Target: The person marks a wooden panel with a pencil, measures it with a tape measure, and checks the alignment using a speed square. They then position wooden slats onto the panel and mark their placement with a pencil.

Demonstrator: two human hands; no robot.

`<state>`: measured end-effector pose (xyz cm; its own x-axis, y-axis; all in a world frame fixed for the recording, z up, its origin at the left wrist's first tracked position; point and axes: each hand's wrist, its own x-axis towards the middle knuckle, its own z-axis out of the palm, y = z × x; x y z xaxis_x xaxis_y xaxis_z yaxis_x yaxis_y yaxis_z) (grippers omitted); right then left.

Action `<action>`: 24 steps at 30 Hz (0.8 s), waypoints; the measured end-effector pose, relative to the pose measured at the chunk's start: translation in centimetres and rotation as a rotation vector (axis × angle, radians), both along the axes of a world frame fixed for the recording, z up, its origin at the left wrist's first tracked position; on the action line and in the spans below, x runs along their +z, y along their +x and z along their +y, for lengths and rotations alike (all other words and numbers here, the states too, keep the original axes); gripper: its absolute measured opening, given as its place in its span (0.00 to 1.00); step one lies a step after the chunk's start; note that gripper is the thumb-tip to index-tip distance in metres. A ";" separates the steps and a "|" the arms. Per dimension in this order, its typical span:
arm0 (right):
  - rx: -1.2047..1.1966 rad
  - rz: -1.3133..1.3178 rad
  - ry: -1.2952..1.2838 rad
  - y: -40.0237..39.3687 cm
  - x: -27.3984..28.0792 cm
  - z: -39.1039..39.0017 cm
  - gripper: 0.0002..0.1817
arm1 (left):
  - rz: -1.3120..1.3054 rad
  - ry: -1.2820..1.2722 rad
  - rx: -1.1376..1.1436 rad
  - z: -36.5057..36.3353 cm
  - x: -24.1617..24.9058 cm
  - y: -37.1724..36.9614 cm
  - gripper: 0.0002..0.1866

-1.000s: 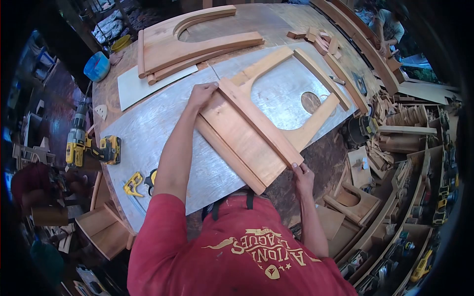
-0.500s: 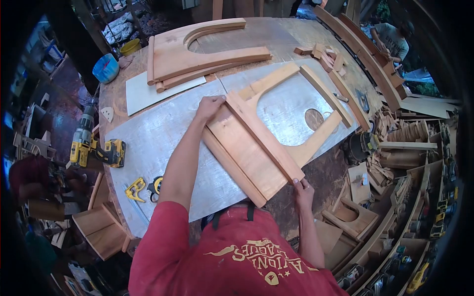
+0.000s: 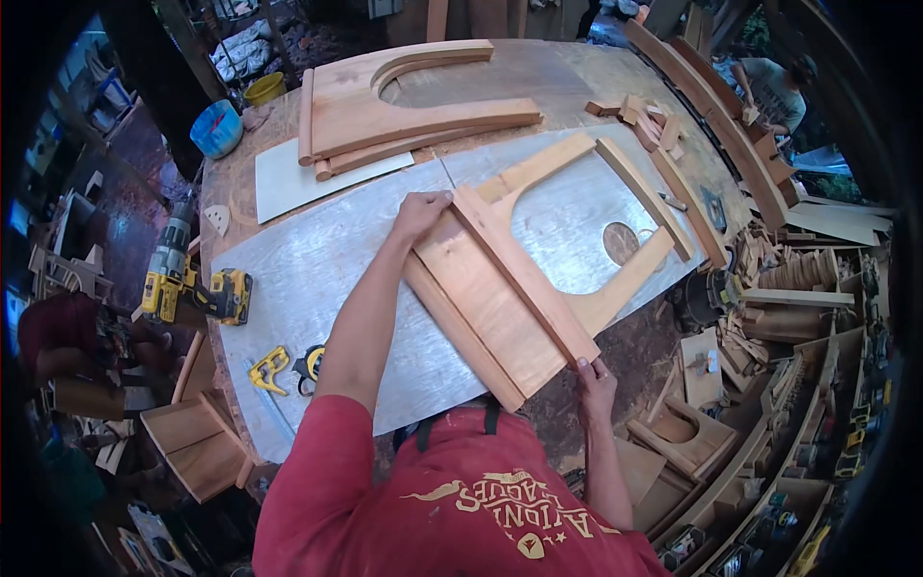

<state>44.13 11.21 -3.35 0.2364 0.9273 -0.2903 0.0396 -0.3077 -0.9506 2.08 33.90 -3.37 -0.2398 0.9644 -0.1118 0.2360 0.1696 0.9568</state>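
Note:
A flat wooden panel (image 3: 488, 317) with a curved cutout and two legs lies on the metal-looking sheet (image 3: 336, 258) in front of me. A long wooden rail (image 3: 524, 274) runs across the panel, just above the cutout. My left hand (image 3: 421, 213) is closed around the rail's far end. At the near end, my right hand (image 3: 596, 385) pinches the rail by its corner, thumb and fingers at the edge. A second wooden strip (image 3: 463, 332) lies along the panel's edge closest to my body. A loose wooden bar (image 3: 644, 197) lies by the leg ends.
Similar cut panels (image 3: 336, 111) are stacked at the far left of the table. A yellow cordless drill (image 3: 178, 274), a yellow clamp (image 3: 269, 370) and a tape measure (image 3: 310, 365) lie left. Wood offcuts (image 3: 644, 120) sit far right. Another person (image 3: 774, 91) is beyond long boards.
The view has shifted slightly, so everything appears a little further right. Both hands keep their hold on the rail, and its place on the panel looks the same.

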 end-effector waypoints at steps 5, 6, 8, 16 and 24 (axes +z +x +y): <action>0.009 0.027 -0.001 0.1 -0.1 0.0 0.17 | 0.040 -0.089 -0.001 -0.1 0.5 -0.1 0.20; 0.011 0.032 0.002 0.1 0.0 0.0 0.17 | 0.052 -0.087 -0.001 0.0 0.5 -0.1 0.20; 0.016 0.017 0.006 0.2 0.0 -0.1 0.17 | 0.051 -0.078 0.000 0.0 0.3 -0.1 0.20; 0.018 0.001 0.015 0.2 0.0 0.0 0.19 | 0.078 -0.078 0.003 -0.1 0.6 -0.1 0.20; 0.027 0.063 -0.043 -0.2 1.1 0.0 0.21 | 0.050 -0.032 0.015 -0.1 0.3 -0.1 0.21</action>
